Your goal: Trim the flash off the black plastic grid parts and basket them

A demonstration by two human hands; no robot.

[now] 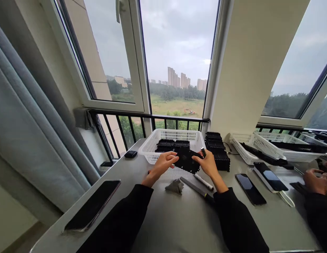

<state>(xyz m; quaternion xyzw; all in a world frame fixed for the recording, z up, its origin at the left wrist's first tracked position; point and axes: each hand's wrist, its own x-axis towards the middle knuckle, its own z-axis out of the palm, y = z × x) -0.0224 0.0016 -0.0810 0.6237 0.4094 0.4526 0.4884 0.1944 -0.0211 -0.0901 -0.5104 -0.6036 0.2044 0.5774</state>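
Observation:
My left hand (pixel 163 164) pinches the left edge of a flat black plastic part (pixel 186 160) with notched edges and small holes. My right hand (pixel 208 163) grips its right side, and a thin tool with a green end (pixel 203 151) sticks up between those fingers; its kind is not clear. Just behind the part stands a white plastic basket (pixel 147 144) with several similar black parts (pixel 167 143) in it. Below my hands lie a crumpled grey cloth (pixel 175 186), a flat file (pixel 193 186) with a dark handle, and a white pen (pixel 204 182).
Stacked black parts (pixel 217 151) stand right of the basket. Phones lie on the grey table (pixel 176 225), one at left (pixel 93 205) and two at right (pixel 250 189). More white baskets (pixel 254 147) line the back right. Another person's hand (pixel 316 181) works at the right edge.

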